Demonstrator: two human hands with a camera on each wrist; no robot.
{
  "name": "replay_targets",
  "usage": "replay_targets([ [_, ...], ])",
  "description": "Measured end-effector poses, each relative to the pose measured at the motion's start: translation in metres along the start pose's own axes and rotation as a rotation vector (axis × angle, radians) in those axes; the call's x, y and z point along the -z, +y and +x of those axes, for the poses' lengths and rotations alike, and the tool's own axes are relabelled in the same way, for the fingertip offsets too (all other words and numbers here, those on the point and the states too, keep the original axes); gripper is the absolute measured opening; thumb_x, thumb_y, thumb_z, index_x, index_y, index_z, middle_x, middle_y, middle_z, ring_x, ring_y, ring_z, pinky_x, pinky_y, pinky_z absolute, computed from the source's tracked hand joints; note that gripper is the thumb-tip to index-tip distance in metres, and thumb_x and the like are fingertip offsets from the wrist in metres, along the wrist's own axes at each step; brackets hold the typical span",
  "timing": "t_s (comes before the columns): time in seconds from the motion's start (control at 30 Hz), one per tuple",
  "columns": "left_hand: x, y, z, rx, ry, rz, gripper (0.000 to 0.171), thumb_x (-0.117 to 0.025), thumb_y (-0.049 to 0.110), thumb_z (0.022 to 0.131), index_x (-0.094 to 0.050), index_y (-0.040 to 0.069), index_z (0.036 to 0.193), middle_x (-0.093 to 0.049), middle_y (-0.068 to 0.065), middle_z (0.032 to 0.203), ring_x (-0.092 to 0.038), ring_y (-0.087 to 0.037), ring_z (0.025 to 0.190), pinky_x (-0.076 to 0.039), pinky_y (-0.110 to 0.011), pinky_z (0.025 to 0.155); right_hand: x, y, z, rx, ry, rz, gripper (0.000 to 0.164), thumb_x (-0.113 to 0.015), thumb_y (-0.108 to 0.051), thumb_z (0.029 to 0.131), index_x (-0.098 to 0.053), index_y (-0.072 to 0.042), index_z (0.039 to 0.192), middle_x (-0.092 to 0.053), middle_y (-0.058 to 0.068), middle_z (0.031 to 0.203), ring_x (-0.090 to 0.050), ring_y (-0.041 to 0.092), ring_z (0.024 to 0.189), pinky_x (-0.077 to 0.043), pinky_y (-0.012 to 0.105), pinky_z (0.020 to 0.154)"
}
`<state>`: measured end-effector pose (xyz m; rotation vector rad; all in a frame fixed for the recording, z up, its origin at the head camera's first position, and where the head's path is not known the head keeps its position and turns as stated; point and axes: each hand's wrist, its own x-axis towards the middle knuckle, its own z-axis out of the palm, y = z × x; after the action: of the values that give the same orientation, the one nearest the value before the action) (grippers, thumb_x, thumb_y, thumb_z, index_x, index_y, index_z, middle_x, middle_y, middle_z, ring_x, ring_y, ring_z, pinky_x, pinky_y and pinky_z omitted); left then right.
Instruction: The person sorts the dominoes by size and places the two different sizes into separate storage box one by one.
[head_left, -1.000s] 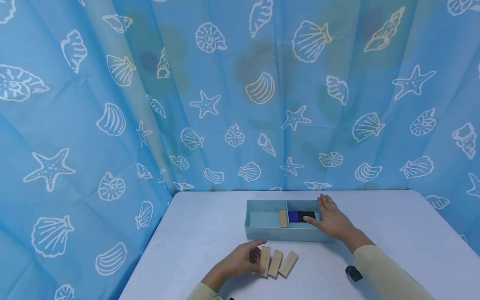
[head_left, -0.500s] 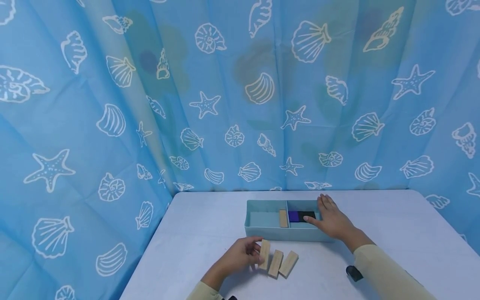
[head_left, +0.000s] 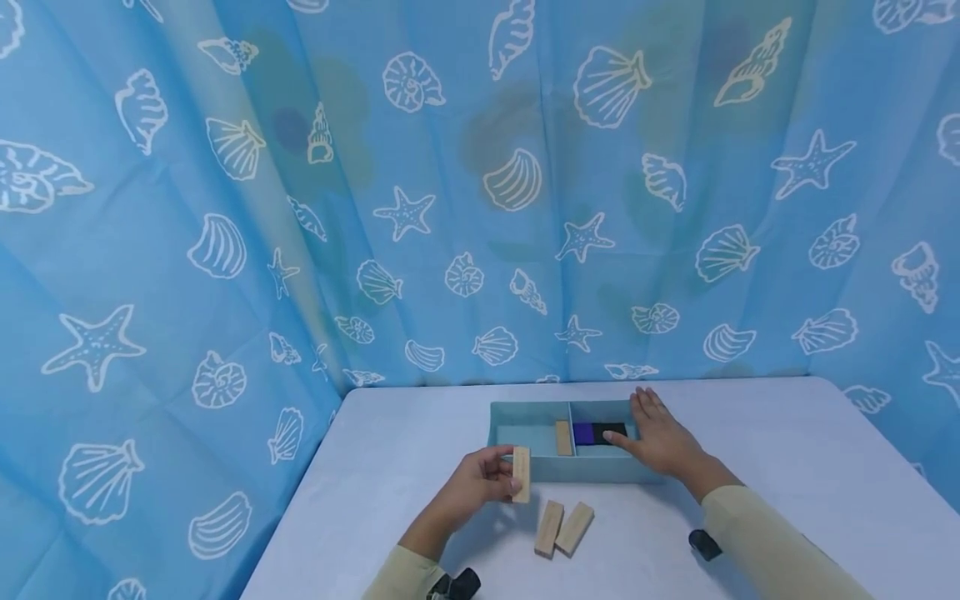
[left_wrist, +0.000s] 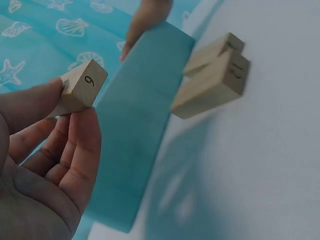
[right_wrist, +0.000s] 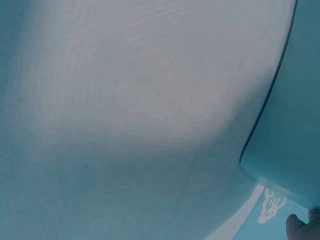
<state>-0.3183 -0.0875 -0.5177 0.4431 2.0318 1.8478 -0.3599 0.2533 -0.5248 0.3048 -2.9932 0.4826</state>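
Note:
My left hand (head_left: 468,487) pinches a wooden block (head_left: 521,475) between thumb and fingers, upright and above the table, just in front of the box. In the left wrist view, the block's end (left_wrist: 89,82) bears a digit that reads as 6 or 9. My right hand (head_left: 663,437) rests on the right end of a blue-green divided box (head_left: 592,471), fingers extended along that end and thumb reaching over the inside. Another wooden block (head_left: 562,437) sits in the left compartment against the divider. The right compartment contains a purple piece (head_left: 583,433) and a black piece (head_left: 609,432).
Two more wooden blocks, one on the left (head_left: 549,529) and one on the right (head_left: 575,529), lie on the white table (head_left: 630,550) in front of the box. A blue shell-print curtain (head_left: 450,208) hangs behind and at the left.
My left hand has picked up the leftmost wooden block from the table and raised it towards the box. The right hand has stayed on the box's end.

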Motion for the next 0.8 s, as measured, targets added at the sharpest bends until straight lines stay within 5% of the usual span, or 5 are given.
replay_targets([
  [0.8, 0.006, 0.025, 0.030, -0.043, 0.036, 0.090, 0.055, -0.073, 0.006, 0.087, -0.052, 0.006, 0.138, -0.056, -0.011, 0.107, -0.063, -0.022, 0.091, -0.057, -0.037, 0.076, 0.015, -0.006, -0.004, 0.011, -0.062, -0.003, 0.114, -0.047, -0.076, 0.085, -0.021, 0.018, 0.145, -0.012, 0.035, 0.153, -0.008, 0.049, 0.142, -0.013, 0.061, 0.112],
])
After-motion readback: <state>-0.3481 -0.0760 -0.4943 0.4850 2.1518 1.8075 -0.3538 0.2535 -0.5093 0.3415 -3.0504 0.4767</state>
